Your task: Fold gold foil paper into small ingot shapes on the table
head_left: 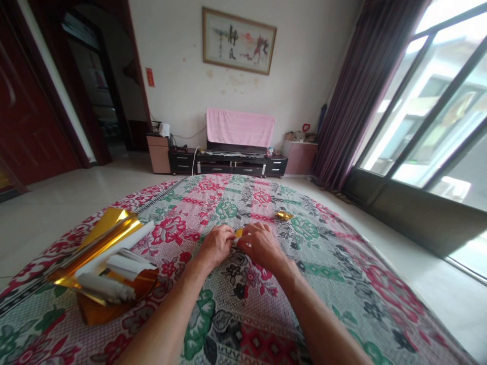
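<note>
My left hand (218,245) and my right hand (260,243) meet over the middle of the flowered tablecloth (327,309). Between their closed fingertips is a small piece of gold paper (239,232), mostly hidden, with a pale edge showing below. Both hands pinch it. Beyond my right hand lies a small folded gold paper piece (283,216), shiny and pointed at its ends. Left of my left arm rests a loose pile of gold foil paper sheets (110,233), some curled so that their white backs show.
Past the table's far edge stands a low black TV cabinet (232,167) with a pink cloth (239,126) draped over the screen. A purple curtain (357,101) and a large window are at the right. Doorways are on the left.
</note>
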